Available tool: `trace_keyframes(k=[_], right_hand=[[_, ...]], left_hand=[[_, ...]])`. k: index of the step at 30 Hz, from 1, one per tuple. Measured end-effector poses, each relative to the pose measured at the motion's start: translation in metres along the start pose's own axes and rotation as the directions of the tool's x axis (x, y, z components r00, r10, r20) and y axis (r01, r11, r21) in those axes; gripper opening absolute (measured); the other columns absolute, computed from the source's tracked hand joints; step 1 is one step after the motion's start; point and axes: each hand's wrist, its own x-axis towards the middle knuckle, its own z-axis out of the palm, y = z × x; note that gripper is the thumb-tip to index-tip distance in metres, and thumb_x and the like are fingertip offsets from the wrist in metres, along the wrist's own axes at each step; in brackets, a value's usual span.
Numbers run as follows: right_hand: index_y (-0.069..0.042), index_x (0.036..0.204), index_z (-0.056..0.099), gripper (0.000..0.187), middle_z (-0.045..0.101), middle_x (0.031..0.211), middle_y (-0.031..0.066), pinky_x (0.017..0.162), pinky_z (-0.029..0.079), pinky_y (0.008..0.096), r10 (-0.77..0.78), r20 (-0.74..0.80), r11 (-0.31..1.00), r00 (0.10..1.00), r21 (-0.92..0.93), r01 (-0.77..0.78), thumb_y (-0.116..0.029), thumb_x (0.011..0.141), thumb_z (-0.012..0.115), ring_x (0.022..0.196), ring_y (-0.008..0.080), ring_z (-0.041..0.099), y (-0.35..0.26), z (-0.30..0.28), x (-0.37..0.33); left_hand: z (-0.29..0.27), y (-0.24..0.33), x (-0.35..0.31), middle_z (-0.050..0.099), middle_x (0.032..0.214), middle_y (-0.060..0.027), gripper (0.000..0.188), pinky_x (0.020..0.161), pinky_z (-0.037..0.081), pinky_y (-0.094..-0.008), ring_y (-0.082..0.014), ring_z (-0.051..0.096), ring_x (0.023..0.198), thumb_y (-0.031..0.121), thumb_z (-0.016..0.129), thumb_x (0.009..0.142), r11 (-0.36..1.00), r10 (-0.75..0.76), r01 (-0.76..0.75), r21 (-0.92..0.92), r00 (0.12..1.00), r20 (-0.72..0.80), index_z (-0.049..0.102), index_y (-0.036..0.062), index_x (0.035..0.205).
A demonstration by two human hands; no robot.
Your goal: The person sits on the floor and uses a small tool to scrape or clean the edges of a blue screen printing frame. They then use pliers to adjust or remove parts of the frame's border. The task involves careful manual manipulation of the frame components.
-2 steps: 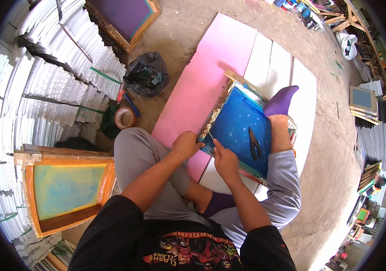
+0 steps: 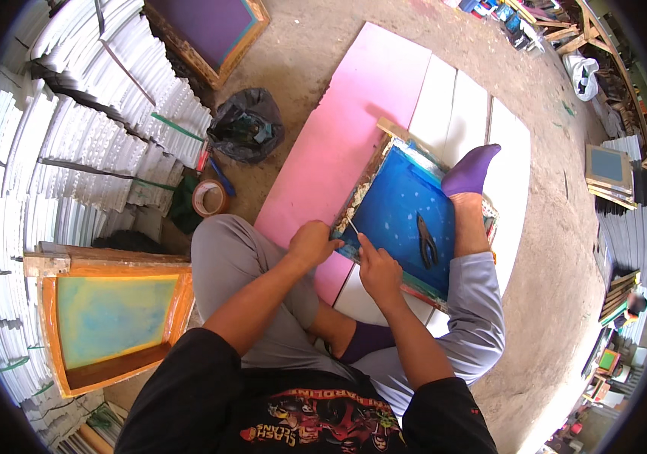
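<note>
A screen-printing frame with blue mesh (image 2: pixel 387 208) lies tilted across the boards in front of me, its left wooden edge flaky and pale. At its near left corner my left hand (image 2: pixel 311 244) is closed on the frame, thumb along the edge. My right hand (image 2: pixel 380 270) is closed round a thin tool with a slim metal shaft (image 2: pixel 352 225); its handle is hidden in my fist. The shaft's tip meets the flaky left edge. On the mesh rest dark pliers (image 2: pixel 427 242), to the right of that hand. My purple-socked foot (image 2: pixel 471 171) presses by the frame's right side.
Pink board (image 2: pixel 323 151) and white boards (image 2: pixel 444 94) lie under the frame. Left are a black plastic bag (image 2: pixel 246 125), a brown tape roll (image 2: pixel 211 198), an orange-edged screen (image 2: pixel 115 318) and stacked white sheets (image 2: pixel 89 136). A purple screen (image 2: pixel 206 30) lies farther off.
</note>
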Motion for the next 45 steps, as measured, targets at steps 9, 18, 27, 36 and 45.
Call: trace_keyframes(k=[9,18,27,36,45], right_hand=[[-0.016,0.137,0.072,0.036,0.07,0.082,0.0151,0.055,0.053,0.0367,0.367,0.497,0.256,0.787,0.759,-0.599,-0.021,0.101,0.066,0.063,0.0198,0.068,0.01,0.016,0.012],[-0.01,0.14,0.068,0.038,0.07,0.081,0.0043,0.054,0.052,0.0336,0.275,0.725,-0.08,0.632,0.672,-0.736,-0.024,0.104,0.064,0.058,0.0125,0.059,0.005,-0.007,0.015],[-0.002,0.136,0.068,0.038,0.076,0.122,0.0174,0.094,0.055,0.0345,0.342,0.028,0.745,0.939,0.601,-0.29,-0.021,0.104,0.063,0.106,0.0264,0.074,-0.021,0.014,-0.011],[-0.006,0.136,0.067,0.037,0.072,0.126,0.0192,0.101,0.053,0.039,0.354,0.04,0.835,0.934,0.437,-0.335,-0.021,0.102,0.063,0.12,0.0338,0.07,-0.045,0.003,-0.008],[-0.009,0.138,0.067,0.039,0.073,0.127,0.016,0.1,0.053,0.0388,0.348,0.104,0.821,0.932,0.446,-0.357,-0.024,0.102,0.064,0.119,0.0337,0.07,-0.027,0.008,-0.009]], left_hand=[[0.006,-0.005,0.006,0.073,0.099,-0.0271,0.048,0.084,0.058,-0.0508,-0.0445,0.072,0.096,0.039,0.085,0.084,1.0,-0.005,0.005,-0.011,1.0,0.008,0.075,-0.0063,0.095],[-0.007,0.004,0.0,0.074,0.103,-0.0265,0.048,0.082,0.059,-0.0508,-0.0425,0.073,0.099,0.039,0.086,0.084,0.995,-0.091,0.092,-0.023,0.994,0.053,0.076,-0.0047,0.099],[-0.009,0.01,-0.011,0.074,0.107,-0.0246,0.047,0.085,0.06,-0.0503,-0.0411,0.073,0.102,0.042,0.081,0.087,0.997,-0.04,0.04,-0.059,0.999,0.005,0.077,-0.0021,0.104],[0.006,-0.011,-0.001,0.073,0.103,-0.0245,0.047,0.085,0.057,-0.0511,-0.0406,0.072,0.1,0.044,0.078,0.09,0.996,0.014,-0.016,-0.086,1.0,-0.025,0.076,-0.0021,0.096],[-0.012,0.012,-0.005,0.075,0.114,-0.0188,0.045,0.087,0.06,-0.0481,-0.037,0.073,0.108,0.042,0.082,0.087,0.999,-0.027,0.025,0.04,0.998,0.065,0.077,0.004,0.11]])
